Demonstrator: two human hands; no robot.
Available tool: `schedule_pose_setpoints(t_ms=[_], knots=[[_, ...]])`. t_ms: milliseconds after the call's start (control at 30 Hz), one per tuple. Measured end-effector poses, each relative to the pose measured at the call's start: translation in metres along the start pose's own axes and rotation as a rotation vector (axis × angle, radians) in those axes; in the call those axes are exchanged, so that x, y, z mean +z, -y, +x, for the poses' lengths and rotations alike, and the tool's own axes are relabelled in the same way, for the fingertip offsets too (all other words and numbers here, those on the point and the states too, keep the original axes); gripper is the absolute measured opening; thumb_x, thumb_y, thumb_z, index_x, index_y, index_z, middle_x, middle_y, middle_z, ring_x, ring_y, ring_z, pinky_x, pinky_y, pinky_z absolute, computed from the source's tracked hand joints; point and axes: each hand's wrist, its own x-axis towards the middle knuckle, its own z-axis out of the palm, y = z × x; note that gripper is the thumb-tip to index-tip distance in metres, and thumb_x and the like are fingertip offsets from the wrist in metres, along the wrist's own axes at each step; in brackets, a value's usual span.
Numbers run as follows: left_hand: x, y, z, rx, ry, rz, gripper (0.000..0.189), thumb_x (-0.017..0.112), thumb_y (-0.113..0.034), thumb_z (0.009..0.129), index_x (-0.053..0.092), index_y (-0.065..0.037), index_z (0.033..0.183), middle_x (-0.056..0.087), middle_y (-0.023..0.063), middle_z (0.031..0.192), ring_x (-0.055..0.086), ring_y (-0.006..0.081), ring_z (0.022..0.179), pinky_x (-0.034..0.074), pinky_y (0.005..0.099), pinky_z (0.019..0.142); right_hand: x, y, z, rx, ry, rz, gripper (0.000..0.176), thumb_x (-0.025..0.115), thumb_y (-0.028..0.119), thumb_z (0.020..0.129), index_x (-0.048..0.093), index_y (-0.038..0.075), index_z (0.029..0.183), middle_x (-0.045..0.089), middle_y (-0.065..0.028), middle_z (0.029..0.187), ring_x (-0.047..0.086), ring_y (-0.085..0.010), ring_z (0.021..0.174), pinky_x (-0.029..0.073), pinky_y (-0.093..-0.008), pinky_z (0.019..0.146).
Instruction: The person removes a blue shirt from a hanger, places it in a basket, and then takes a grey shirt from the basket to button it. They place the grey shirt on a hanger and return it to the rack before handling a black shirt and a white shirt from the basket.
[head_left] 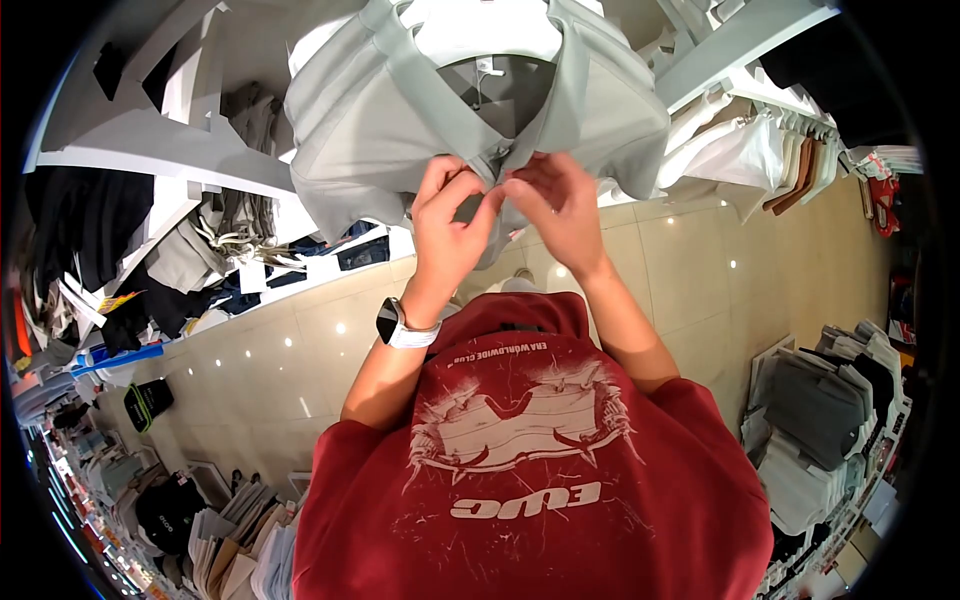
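A light grey collared shirt (360, 130) hangs in front of me at the top centre, with a small white tag inside its neck. My left hand (450, 215), with a white-banded watch on the wrist, is closed on the shirt's front edge just below the collar. Close beside it, my right hand (560, 210) pinches the other side of the same opening. The fingertips of both hands nearly meet at the placket. Whatever small part lies between them is hidden by the fingers.
White shelf frames (160, 145) stand at upper left, above dark and grey clothes. Hanging garments (805, 165) line the upper right. Stacks of folded clothes (810, 410) are at right, more (235, 545) at lower left. Tiled floor (690, 290) shows between them.
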Motion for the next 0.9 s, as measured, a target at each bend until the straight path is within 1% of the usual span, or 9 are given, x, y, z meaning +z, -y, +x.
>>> schedule_pose_setpoints(t_ms=[67, 267, 367, 567, 667, 733, 767, 833, 900], knots=[[0.001, -0.001, 0.000, 0.098, -0.045, 0.063, 0.014, 0.068, 0.003, 0.073, 0.054, 0.000, 0.073, 0.053, 0.0064, 0.072, 0.054, 0.0165, 0.066, 0.043, 0.0260, 0.061, 0.011, 0.005, 0.000, 0.055, -0.056, -0.258, 0.027, 0.070, 0.011, 0.081, 0.055, -0.007, 0.095, 0.062, -0.0084, 0.086, 0.062, -0.0122, 0.078, 0.052, -0.0261, 0.073], [-0.013, -0.019, 0.005, 0.096, 0.031, -0.058, 0.022, 0.067, 0.003, 0.071, 0.056, -0.005, 0.088, 0.053, 0.0059, 0.066, 0.053, 0.0219, 0.056, 0.045, 0.0288, 0.057, 0.001, -0.011, 0.002, 0.068, -0.150, -0.200, 0.017, 0.068, 0.006, 0.082, 0.057, -0.005, 0.088, 0.063, -0.0060, 0.075, 0.062, -0.0098, 0.070, 0.050, -0.0243, 0.065], [-0.028, -0.047, 0.027, -0.038, 0.149, 0.247, 0.021, 0.067, -0.002, 0.074, 0.057, -0.007, 0.092, 0.056, 0.0053, 0.065, 0.054, 0.0229, 0.052, 0.045, 0.0335, 0.052, -0.004, -0.018, -0.002, 0.004, -0.137, -0.210, 0.013, 0.066, 0.004, 0.082, 0.059, -0.005, 0.088, 0.063, -0.0057, 0.075, 0.061, -0.0089, 0.070, 0.048, -0.0238, 0.062], [-0.038, -0.050, 0.069, 0.312, 0.375, 0.827, 0.014, 0.068, -0.016, 0.075, 0.062, -0.007, 0.083, 0.058, 0.0070, 0.065, 0.058, 0.0271, 0.054, 0.043, 0.0386, 0.047, 0.000, -0.014, -0.003, -0.043, -0.113, -0.233, 0.011, 0.063, 0.006, 0.084, 0.061, -0.005, 0.086, 0.063, -0.0050, 0.073, 0.061, -0.0085, 0.068, 0.047, -0.0243, 0.060], [-0.041, -0.054, 0.080, 0.444, 0.442, 0.981, 0.019, 0.070, -0.015, 0.073, 0.065, -0.006, 0.089, 0.059, 0.0088, 0.069, 0.058, 0.0277, 0.067, 0.046, 0.0379, 0.061, -0.004, -0.014, 0.000, 0.033, -0.103, -0.187, 0.015, 0.063, 0.010, 0.085, 0.060, -0.005, 0.083, 0.063, -0.0051, 0.073, 0.061, -0.0095, 0.066, 0.047, -0.0247, 0.059], [-0.042, -0.052, 0.093, 0.752, 0.455, 0.748, 0.013, 0.068, -0.013, 0.073, 0.063, -0.002, 0.079, 0.060, 0.0113, 0.070, 0.057, 0.0301, 0.075, 0.045, 0.0385, 0.073, -0.004, -0.011, 0.005, 0.080, -0.100, -0.146, 0.018, 0.063, 0.012, 0.086, 0.060, -0.005, 0.082, 0.063, -0.0054, 0.073, 0.061, -0.0103, 0.066, 0.047, -0.0246, 0.059], [-0.042, -0.052, 0.095, 0.756, 0.456, 0.746, 0.013, 0.068, -0.013, 0.073, 0.063, -0.002, 0.079, 0.060, 0.0113, 0.070, 0.057, 0.0301, 0.075, 0.045, 0.0385, 0.073, -0.003, -0.006, 0.008, 0.157, -0.148, -0.028, 0.021, 0.063, 0.015, 0.087, 0.060, -0.005, 0.081, 0.062, -0.0064, 0.073, 0.061, -0.0114, 0.065, 0.048, -0.0248, 0.059], [-0.043, -0.053, 0.099, 0.465, 0.747, 0.824, 0.014, 0.067, -0.013, 0.074, 0.061, -0.001, 0.071, 0.061, 0.0125, 0.070, 0.057, 0.0324, 0.074, 0.042, 0.0385, 0.079, -0.003, 0.003, 0.013, 0.287, -0.240, 0.157, 0.025, 0.063, 0.018, 0.089, 0.059, -0.005, 0.081, 0.063, -0.0104, 0.074, 0.064, -0.0160, 0.066, 0.051, -0.0257, 0.060], [-0.044, -0.050, 0.101, 0.458, 0.762, 0.848, 0.013, 0.067, -0.012, 0.075, 0.061, -0.001, 0.071, 0.061, 0.0129, 0.069, 0.058, 0.0322, 0.073, 0.042, 0.0383, 0.078, -0.006, 0.006, 0.015, 0.321, -0.246, 0.202, 0.023, 0.063, 0.017, 0.089, 0.059, -0.005, 0.083, 0.064, -0.0114, 0.076, 0.066, -0.0174, 0.068, 0.052, -0.0263, 0.061]])
